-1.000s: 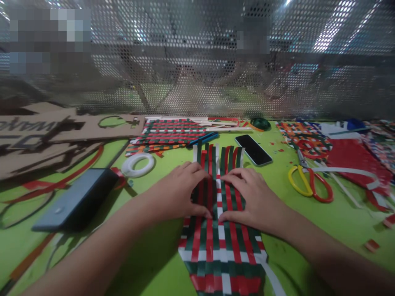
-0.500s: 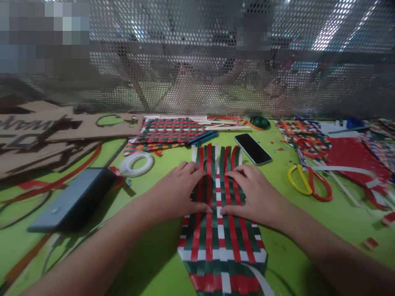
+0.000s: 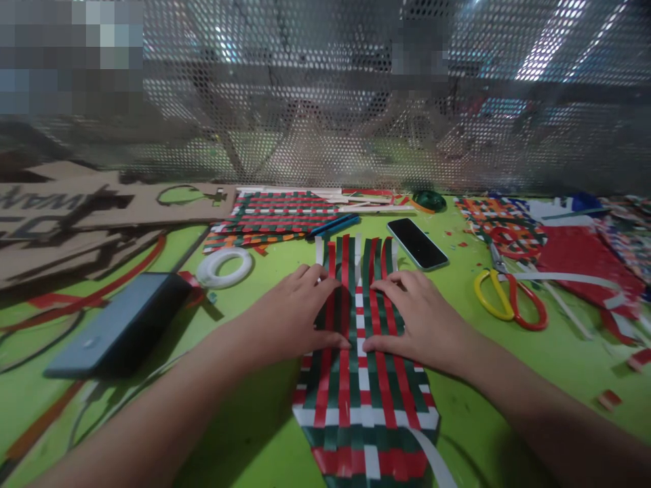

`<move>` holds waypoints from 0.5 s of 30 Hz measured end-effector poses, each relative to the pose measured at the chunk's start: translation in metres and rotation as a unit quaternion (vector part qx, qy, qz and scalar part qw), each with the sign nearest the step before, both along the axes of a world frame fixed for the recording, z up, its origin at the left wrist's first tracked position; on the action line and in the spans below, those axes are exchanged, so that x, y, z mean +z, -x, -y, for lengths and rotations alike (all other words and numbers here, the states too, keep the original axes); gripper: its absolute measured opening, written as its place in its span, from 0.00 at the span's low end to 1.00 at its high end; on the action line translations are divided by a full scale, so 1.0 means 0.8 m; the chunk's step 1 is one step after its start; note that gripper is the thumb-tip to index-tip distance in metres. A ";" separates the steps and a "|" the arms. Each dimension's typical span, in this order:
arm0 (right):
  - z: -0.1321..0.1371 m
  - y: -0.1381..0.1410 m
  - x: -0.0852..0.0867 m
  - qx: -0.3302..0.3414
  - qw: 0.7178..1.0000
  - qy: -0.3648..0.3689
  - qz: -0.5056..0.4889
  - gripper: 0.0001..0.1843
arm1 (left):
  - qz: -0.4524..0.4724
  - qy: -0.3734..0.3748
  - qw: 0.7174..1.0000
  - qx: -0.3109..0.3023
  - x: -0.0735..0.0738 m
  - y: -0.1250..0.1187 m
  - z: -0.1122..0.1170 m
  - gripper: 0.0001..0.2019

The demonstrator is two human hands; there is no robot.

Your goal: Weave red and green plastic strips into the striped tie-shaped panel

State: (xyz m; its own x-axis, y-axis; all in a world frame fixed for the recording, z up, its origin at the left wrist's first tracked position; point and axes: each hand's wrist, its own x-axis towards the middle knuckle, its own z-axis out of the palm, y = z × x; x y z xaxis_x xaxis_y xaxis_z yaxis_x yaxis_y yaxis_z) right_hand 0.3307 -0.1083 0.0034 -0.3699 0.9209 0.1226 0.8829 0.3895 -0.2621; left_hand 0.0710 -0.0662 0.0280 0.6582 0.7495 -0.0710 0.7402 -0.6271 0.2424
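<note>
A woven piece of red, green and white strips point(image 3: 363, 400) lies in front of me, its long loose strip ends pointing away. My left hand point(image 3: 292, 315) grips its left side, with the thumb and index finger on top of the strips. On the right side my right hand point(image 3: 430, 318) holds it in a mirrored grip, thumb near the white middle strip. Both thumb tips are close together but apart. The other fingertips are partly hidden at the edges. A narrow white strip point(image 3: 432, 454) curls out from the piece's lower right.
Scissors point(image 3: 511, 298) with yellow and red handles lie right, a phone point(image 3: 418, 242) beyond my hands. A white tape ring point(image 3: 224, 268), a blue cutter point(image 3: 333, 227) and a dark grey box-like device point(image 3: 122, 325) are left. Cardboard point(image 3: 102, 210) and a perforated metal panel point(image 3: 325, 102) stand behind.
Both hands keep almost the same place and grip on the woven piece. The white strip at the lower right has shifted slightly, and the view has tilted a little.
</note>
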 end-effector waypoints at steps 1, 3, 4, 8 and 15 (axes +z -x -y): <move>0.000 0.000 0.000 0.000 1.000 0.001 0.001 0.49 | 0.000 -0.001 1.000 0.000 0.000 0.000 0.000 0.42; 0.000 0.000 0.000 0.002 1.000 0.003 0.002 0.49 | 0.001 -0.004 1.000 -0.002 0.000 0.000 0.000 0.42; 0.000 0.000 0.000 0.003 1.000 0.004 0.002 0.50 | 0.000 -0.006 1.000 -0.003 -0.001 0.000 -0.001 0.41; 0.000 0.000 0.001 0.005 1.000 0.008 0.004 0.50 | -0.001 -0.007 1.000 -0.012 -0.001 0.000 0.000 0.41; 0.001 0.004 0.002 -0.022 0.999 0.032 -0.006 0.50 | 0.025 0.008 1.000 -0.017 -0.003 0.003 -0.004 0.40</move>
